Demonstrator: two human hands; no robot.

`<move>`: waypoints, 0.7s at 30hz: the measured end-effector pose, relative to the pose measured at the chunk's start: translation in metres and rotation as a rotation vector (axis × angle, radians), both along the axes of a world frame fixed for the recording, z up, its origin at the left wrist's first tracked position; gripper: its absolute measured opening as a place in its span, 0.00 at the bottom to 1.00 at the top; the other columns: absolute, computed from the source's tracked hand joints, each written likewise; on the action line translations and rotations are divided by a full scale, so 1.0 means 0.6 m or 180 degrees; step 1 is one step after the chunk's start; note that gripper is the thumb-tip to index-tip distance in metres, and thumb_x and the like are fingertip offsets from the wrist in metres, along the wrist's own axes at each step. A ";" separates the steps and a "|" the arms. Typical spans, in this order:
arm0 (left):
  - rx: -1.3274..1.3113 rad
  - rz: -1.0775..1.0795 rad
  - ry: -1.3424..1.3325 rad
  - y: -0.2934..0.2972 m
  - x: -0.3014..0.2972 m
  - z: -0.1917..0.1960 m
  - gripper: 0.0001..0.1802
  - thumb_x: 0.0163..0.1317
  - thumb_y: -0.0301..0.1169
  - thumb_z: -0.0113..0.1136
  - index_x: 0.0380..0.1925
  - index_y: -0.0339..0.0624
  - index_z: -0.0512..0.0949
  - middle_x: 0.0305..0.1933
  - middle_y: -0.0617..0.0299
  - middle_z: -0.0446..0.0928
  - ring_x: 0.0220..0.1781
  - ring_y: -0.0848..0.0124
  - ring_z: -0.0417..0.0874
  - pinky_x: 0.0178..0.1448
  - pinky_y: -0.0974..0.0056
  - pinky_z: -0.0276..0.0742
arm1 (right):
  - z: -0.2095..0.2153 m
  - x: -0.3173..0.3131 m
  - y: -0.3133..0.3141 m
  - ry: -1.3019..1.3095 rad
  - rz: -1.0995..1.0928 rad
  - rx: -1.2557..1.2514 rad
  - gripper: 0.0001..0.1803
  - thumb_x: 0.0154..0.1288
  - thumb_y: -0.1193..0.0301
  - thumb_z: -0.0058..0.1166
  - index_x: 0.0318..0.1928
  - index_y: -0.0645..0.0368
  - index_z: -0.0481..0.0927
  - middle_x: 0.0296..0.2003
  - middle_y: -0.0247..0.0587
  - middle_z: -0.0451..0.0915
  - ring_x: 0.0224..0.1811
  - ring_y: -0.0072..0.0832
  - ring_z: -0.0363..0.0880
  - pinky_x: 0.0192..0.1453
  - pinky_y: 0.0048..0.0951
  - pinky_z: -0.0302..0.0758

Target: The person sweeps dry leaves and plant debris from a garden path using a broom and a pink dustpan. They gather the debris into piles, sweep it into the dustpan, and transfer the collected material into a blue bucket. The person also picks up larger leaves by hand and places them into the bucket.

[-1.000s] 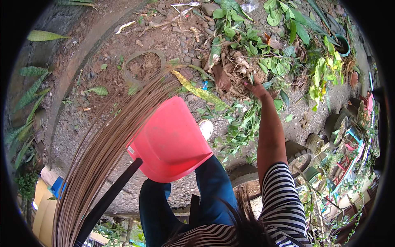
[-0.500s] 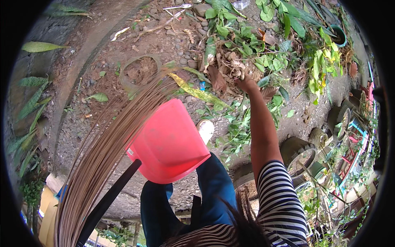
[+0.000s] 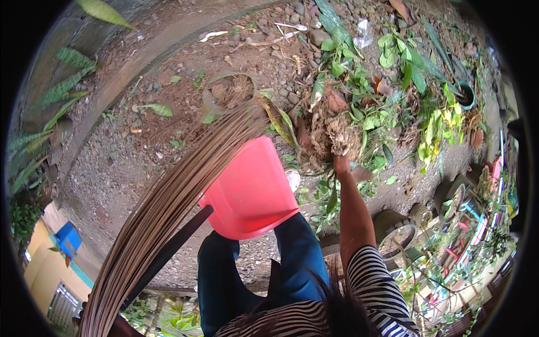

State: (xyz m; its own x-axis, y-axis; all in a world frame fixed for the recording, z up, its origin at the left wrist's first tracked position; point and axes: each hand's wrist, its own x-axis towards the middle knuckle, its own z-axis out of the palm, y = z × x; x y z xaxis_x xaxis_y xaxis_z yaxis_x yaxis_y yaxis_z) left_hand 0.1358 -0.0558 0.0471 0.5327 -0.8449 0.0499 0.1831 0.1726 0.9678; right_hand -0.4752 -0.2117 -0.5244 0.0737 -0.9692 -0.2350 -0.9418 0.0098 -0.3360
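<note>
My right hand (image 3: 341,165) is closed on a clump of dry roots (image 3: 338,135), tan and tangled, with a few brown leaves around it. At the lower left edge, my left hand (image 3: 119,327) shows only in part, dark and mostly cut off. It is at the grip ends of a stick broom (image 3: 168,208) and a red dustpan (image 3: 252,188) with a black handle (image 3: 168,250). The broom's long brown bristles fan up and right, overlapping the pan's left side. The dustpan hangs in front of my knees with no debris seen in it.
Cut green leaves (image 3: 370,115) and yellowing leaves (image 3: 441,135) lie beyond my right hand. A round ring (image 3: 230,92) rests on the soil. Potted plants and tyre-like planters (image 3: 396,227) line the right. A curved concrete edge (image 3: 120,78) runs along the left.
My right hand has drawn back toward me, bringing the root clump up from the ground. The view has shifted, and the broom and dustpan sit slightly further right in it.
</note>
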 end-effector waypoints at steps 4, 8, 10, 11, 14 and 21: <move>-0.0207 0.0312 -0.0191 0.017 -0.012 -0.007 0.47 0.36 0.49 0.68 0.56 0.36 0.61 0.57 0.48 0.64 0.61 0.51 0.61 0.64 0.42 0.49 | 0.108 0.044 0.034 0.0412 0.0559 0.0472 0.13 0.56 0.70 0.36 0.26 0.57 0.76 0.26 0.51 0.75 0.29 0.46 0.73 0.33 0.41 0.70; -0.0132 0.1137 -0.0377 0.024 -0.010 0.032 0.46 0.36 0.43 0.69 0.55 0.32 0.60 0.46 0.52 0.72 0.50 0.58 0.72 0.62 0.45 0.56 | 0.197 0.093 0.067 -0.0314 -0.0937 0.0751 0.12 0.52 0.67 0.41 0.25 0.59 0.78 0.26 0.51 0.77 0.27 0.45 0.75 0.32 0.42 0.70; -0.0231 0.1434 -0.0304 0.046 0.007 0.058 0.42 0.37 0.42 0.69 0.53 0.34 0.64 0.34 0.62 0.71 0.36 0.69 0.70 0.59 0.52 0.60 | 0.250 0.111 0.086 -0.0397 -0.1069 0.0932 0.13 0.51 0.67 0.42 0.26 0.59 0.79 0.27 0.51 0.77 0.29 0.44 0.76 0.33 0.41 0.71; -0.0293 0.1575 -0.0279 0.061 0.018 0.065 0.40 0.37 0.41 0.69 0.51 0.34 0.65 0.28 0.66 0.69 0.30 0.73 0.68 0.56 0.55 0.63 | 0.287 0.114 0.086 -0.0217 -0.0563 0.0879 0.13 0.51 0.66 0.42 0.26 0.59 0.79 0.28 0.52 0.78 0.30 0.43 0.76 0.33 0.41 0.71; -0.0404 0.1768 -0.0201 0.116 0.048 0.098 0.32 0.38 0.40 0.68 0.43 0.38 0.70 0.22 0.70 0.67 0.24 0.78 0.66 0.50 0.61 0.66 | 0.381 0.138 0.074 0.0355 0.0224 0.1095 0.13 0.52 0.66 0.42 0.30 0.56 0.80 0.31 0.50 0.78 0.35 0.43 0.77 0.39 0.39 0.73; -0.0380 0.1915 -0.0150 0.254 0.083 0.174 0.13 0.42 0.38 0.63 0.22 0.44 0.72 0.20 0.69 0.64 0.25 0.76 0.66 0.43 0.65 0.67 | 0.549 0.248 0.041 -0.0311 -0.0076 0.1344 0.11 0.54 0.68 0.42 0.31 0.59 0.77 0.23 0.46 0.76 0.24 0.35 0.75 0.27 0.34 0.70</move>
